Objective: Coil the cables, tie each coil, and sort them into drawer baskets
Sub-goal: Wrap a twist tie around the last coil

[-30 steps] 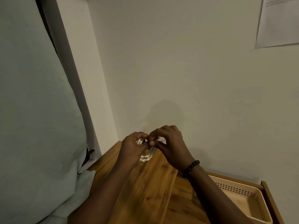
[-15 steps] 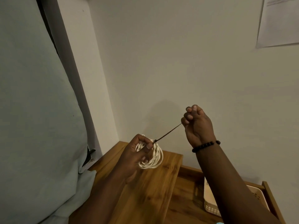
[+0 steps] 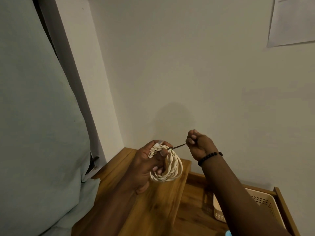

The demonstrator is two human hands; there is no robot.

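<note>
A coiled white cable with a clear plug at its top hangs above the wooden cabinet top. My left hand grips the coil, fingers through its loop and thumb pressed on its top. A thin dark tie runs taut from the top of the coil to my right hand, which pinches its free end in curled fingers, up and to the right of the coil. A beige perforated basket sits in the open drawer at lower right, partly hidden by my right forearm.
A white wall stands close behind the cabinet, with a paper sheet pinned at upper right. A pale green cushion or mattress fills the left side. The open drawer's wooden frame juts out at right.
My right hand pulled the tie out away from the coil, then came back down closer to it. My left hand has turned the coil, so more of its loop shows.
</note>
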